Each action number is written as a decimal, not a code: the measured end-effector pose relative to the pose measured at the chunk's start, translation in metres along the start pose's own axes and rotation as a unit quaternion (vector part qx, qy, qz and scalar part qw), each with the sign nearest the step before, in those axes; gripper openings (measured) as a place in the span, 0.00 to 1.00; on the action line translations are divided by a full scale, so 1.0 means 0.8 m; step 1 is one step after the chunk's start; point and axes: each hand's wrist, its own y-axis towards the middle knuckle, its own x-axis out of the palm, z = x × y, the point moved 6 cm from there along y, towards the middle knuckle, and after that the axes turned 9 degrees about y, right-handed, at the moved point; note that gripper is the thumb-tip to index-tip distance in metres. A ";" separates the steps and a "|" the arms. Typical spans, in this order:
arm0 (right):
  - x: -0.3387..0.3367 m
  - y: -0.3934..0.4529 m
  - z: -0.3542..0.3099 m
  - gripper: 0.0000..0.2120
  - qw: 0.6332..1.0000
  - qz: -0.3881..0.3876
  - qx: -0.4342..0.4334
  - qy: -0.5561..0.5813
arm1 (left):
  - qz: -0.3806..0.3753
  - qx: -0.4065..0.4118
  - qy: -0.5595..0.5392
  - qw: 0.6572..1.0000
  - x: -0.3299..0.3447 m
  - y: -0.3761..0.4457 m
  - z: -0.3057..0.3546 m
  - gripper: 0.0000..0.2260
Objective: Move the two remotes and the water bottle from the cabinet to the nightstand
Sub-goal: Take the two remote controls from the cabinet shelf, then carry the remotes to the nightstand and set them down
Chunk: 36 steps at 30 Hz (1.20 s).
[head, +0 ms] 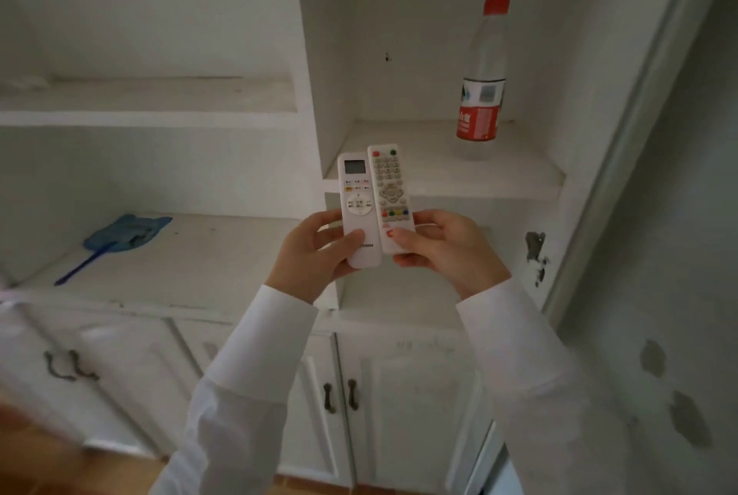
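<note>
I hold two white remotes upright, side by side and touching, in front of the white cabinet (439, 187). My left hand (315, 250) grips the wider remote with a small screen (357, 195), thumb on its lower face. My right hand (443, 250) grips the slimmer remote with coloured buttons (389, 187), thumb on its lower end. A clear water bottle (481, 83) with a red cap and red label stands upright on the upper right shelf, beyond and to the right of both hands. The nightstand is not in view.
A blue fly swatter (120, 240) lies on the lower left shelf. Closed cabinet doors with dark handles (339, 396) are below. A scuffed wall (675, 294) stands at the right; wooden floor (52, 462) shows at the bottom left.
</note>
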 end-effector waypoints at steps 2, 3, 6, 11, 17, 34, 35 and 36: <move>0.009 -0.020 0.013 0.16 1.000 -0.016 0.007 -0.003 | 0.012 -0.009 -0.021 1.000 -0.012 -0.029 -0.010 0.15; 0.014 -0.030 0.020 0.16 1.000 -0.026 0.014 -0.006 | 0.014 -0.010 -0.024 1.000 -0.018 -0.041 -0.015 0.15; 0.029 -0.058 0.036 0.14 0.998 -0.050 0.033 -0.015 | 0.025 -0.016 -0.028 0.999 -0.033 -0.075 -0.028 0.16; 0.055 -0.088 0.056 0.14 0.995 -0.083 0.040 -0.047 | 0.052 -0.028 -0.035 0.998 -0.058 -0.119 -0.046 0.16; 0.089 -0.113 0.085 0.13 0.988 -0.127 0.059 -0.072 | 0.084 -0.038 -0.023 0.995 -0.093 -0.160 -0.064 0.16; 0.191 -0.172 0.166 0.12 0.964 -0.220 0.142 -0.039 | 0.199 -0.103 -0.054 0.973 -0.188 -0.282 -0.117 0.16; 0.197 -0.174 0.169 0.12 0.963 -0.227 0.142 -0.038 | 0.209 -0.104 -0.054 0.971 -0.192 -0.288 -0.119 0.16; 0.203 -0.176 0.172 0.12 0.961 -0.235 0.144 -0.040 | 0.219 -0.102 -0.053 0.969 -0.197 -0.294 -0.119 0.15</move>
